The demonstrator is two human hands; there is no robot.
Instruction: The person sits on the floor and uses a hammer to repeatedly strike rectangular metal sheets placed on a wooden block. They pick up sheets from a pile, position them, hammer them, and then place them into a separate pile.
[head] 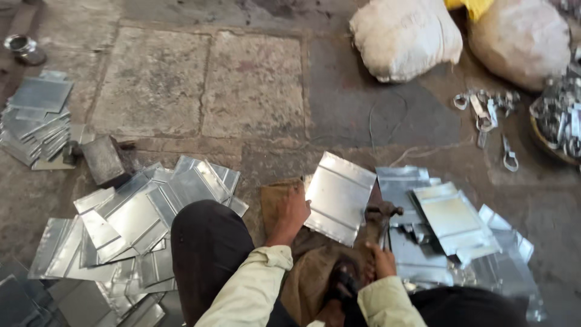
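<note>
My left hand (289, 212) grips the left edge of a shiny rectangular metal sheet (339, 197), holding it tilted over a brown cloth (275, 197) on the floor. My right hand (381, 259) is closed around the handle of a dark metal tool (381, 219) whose head rests at the sheet's right edge. Both sleeves are pale yellow-green. My dark-trousered knee (206, 242) sits left of the hands.
Loose folded sheets lie fanned at left (151, 212) and right (448, 224). A neat stack (36, 118) and a metal block (103, 158) sit far left. Two stuffed sacks (405, 36) stand at the back; small metal clips (487, 112) and a basket of parts (560, 118) are at right.
</note>
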